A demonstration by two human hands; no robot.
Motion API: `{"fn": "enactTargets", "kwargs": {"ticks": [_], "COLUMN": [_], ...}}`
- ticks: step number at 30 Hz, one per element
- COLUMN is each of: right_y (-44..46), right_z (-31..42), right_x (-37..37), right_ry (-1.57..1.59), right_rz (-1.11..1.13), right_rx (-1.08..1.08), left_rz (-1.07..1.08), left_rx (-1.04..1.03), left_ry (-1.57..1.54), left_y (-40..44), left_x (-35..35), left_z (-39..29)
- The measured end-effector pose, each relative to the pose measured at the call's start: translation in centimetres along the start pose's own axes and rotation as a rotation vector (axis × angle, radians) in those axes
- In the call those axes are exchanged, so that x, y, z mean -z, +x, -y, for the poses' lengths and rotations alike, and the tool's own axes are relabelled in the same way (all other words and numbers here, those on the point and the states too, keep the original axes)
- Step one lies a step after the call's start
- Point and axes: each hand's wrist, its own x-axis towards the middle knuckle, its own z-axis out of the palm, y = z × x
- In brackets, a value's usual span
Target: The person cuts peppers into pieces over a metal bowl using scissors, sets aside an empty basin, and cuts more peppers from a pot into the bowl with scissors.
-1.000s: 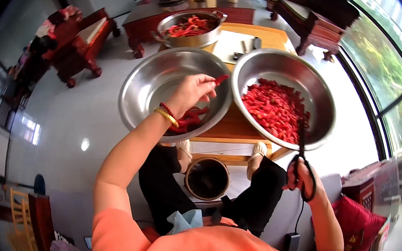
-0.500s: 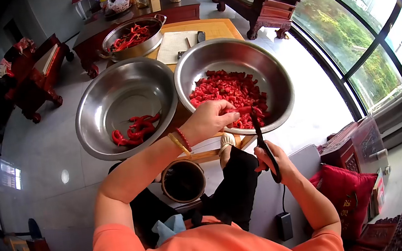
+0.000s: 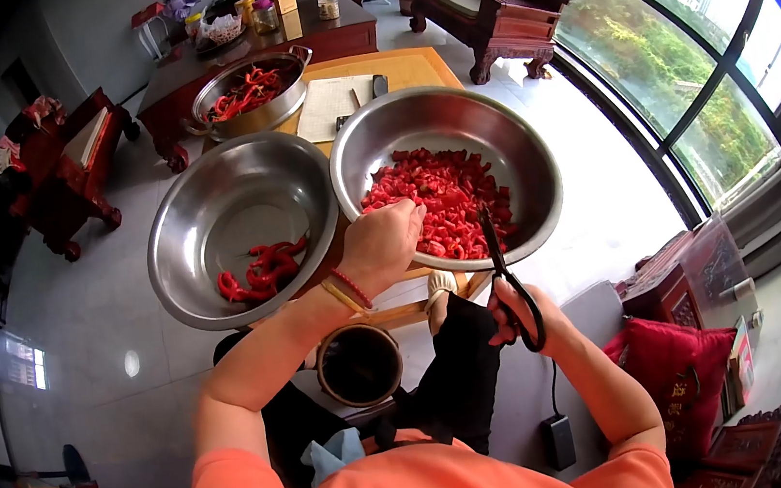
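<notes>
Tally: basins (image 3: 504,150), two; handled pot (image 3: 270,117), one; scissors (image 3: 494,249), one pair; bucket (image 3: 364,402), one; wristbands (image 3: 344,297), two; red cushion (image 3: 678,374), one. Whole peppers (image 3: 264,271), several (overlapping, exact count unreadable). Cut pepper pieces (image 3: 442,184), many, uncountable.

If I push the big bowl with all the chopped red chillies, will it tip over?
It may slide before it tips, because the metal bowl looks wide and the chopped red chillies lie low inside. Its shiny sides could feel slippery. The loose pieces would probably shuffle about.
</notes>
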Motion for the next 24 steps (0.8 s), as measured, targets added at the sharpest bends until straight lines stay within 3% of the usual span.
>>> {"fn": "enactTargets", "kwargs": {"ticks": [8,18,24], "right_y": [-0.4,-0.4,-1.3], "right_z": [0.6,0.2,0.1], "right_x": [-0.7,-0.6,-0.9], "right_ry": [-0.335,-0.044,-0.135], "right_rz": [0.053,0.041,0.113], "right_rx": [0.137,0.043,0.052], "left_rz": [0.109,0.201,0.06], "left_rx": [-0.086,-0.05,-0.08], "left_ry": [0.004,-0.122,-0.035], "left_y": [-1.1,-0.8,-0.7], "left_x": [-0.4,-0.9,-1.0], "left_z": [-1.8,-1.0,-0.7]}}
